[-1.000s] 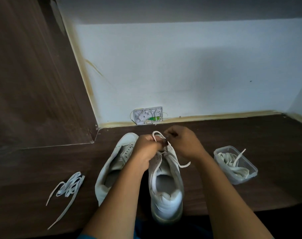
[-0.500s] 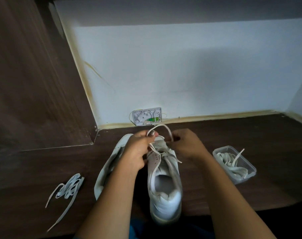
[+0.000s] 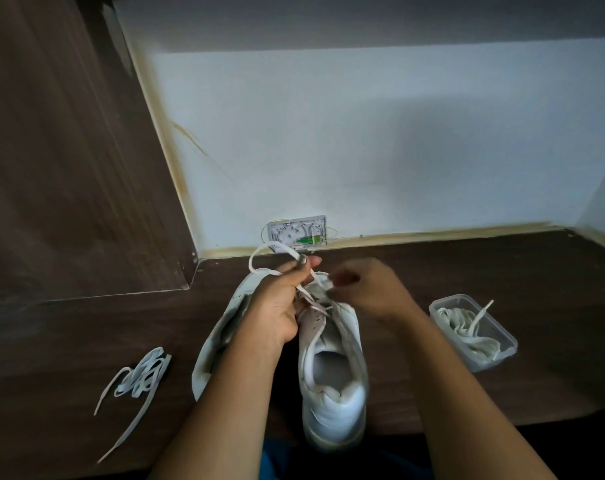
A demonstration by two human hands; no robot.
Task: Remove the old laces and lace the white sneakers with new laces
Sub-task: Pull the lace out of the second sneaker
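I pinch a lace loop in my left hand over the sneaker, right hand curled just beside, its hold too blurred to tell.

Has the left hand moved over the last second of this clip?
Yes. The left hand, pinching the shoelace, has risen toward the open wall socket box; the lace loop now reaches the box's lower edge.

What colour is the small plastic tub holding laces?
The small plastic tub is clear, colourless; head view shows it.
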